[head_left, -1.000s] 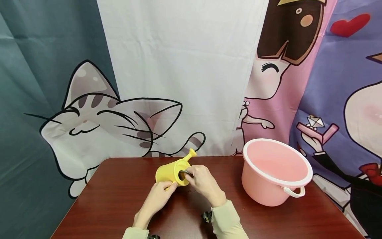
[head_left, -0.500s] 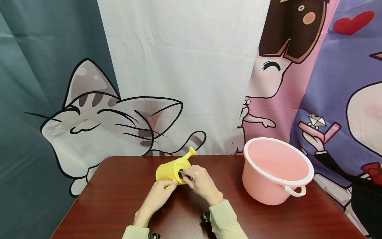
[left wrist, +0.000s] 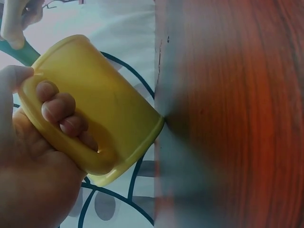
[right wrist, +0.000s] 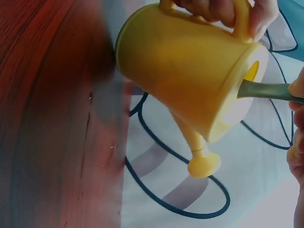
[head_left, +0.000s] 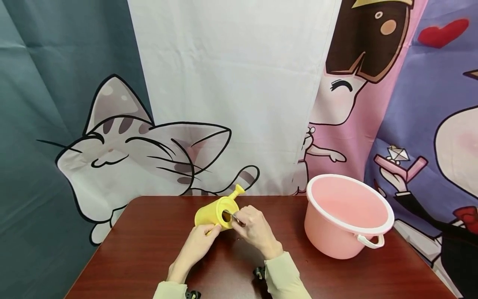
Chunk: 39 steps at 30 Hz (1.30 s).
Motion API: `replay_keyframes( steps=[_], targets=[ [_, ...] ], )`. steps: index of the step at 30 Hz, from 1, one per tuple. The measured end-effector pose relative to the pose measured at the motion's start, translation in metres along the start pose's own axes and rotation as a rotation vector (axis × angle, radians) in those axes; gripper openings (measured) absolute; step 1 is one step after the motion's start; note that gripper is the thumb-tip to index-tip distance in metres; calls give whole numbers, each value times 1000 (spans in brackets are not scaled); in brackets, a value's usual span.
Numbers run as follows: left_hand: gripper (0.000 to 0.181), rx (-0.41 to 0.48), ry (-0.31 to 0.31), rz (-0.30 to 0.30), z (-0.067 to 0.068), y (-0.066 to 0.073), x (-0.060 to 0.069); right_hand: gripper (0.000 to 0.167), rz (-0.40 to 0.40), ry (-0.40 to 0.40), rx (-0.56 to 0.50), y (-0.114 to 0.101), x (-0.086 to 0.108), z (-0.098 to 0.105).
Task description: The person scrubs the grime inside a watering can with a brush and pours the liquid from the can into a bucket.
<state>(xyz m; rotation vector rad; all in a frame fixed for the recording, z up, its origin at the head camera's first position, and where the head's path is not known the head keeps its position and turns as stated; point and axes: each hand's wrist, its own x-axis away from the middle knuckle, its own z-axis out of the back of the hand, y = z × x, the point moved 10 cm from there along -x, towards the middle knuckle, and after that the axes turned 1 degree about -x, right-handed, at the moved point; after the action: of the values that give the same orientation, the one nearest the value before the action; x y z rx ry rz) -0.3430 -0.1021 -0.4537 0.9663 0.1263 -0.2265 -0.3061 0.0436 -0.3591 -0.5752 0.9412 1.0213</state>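
A yellow watering can (head_left: 208, 216) lies tilted over the table, its round opening turned toward the right hand and its spout (right wrist: 204, 164) pointing away. The left hand (head_left: 196, 247) grips the can by its handle (left wrist: 57, 140), with fingers curled through the loop. The right hand (head_left: 257, 230) pinches a slim grey-green handle (right wrist: 266, 90) that runs into the opening. The far end of that tool is hidden inside the can, so its kind cannot be told. The can's base edge meets the tabletop in the left wrist view.
A pink bucket (head_left: 328, 232) with a white rim and white handle stands at the right of the brown wooden table (head_left: 130, 249). Behind the table hangs a printed cloth (head_left: 231, 83) with a cartoon cat and figures.
The right hand shifts slightly, and the tool's angle in the opening changes, with more of it showing now. The left hand and watering can stay almost where they were.
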Motion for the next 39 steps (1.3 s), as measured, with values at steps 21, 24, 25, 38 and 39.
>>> replay_keyframes(
  steps=[21, 24, 25, 38, 39],
  targets=[
    [45, 7, -14, 3, -3, 0, -3, 32, -345, -41, -39, 26, 11, -13],
    [46, 4, -11, 12, -2, -2, -2, 31, -399, -71, -48, 30, 12, -18],
    [46, 2, -12, 14, -3, -3, -1, 32, -412, -84, -46, 31, 13, -19],
    [45, -7, -29, 0, -5, 1, -1, 35, -325, -81, -25, 23, 6, -13],
    [45, -9, -28, -1, -5, 1, 0, 35, -301, -80, -29, 20, 4, -12]
  ],
)
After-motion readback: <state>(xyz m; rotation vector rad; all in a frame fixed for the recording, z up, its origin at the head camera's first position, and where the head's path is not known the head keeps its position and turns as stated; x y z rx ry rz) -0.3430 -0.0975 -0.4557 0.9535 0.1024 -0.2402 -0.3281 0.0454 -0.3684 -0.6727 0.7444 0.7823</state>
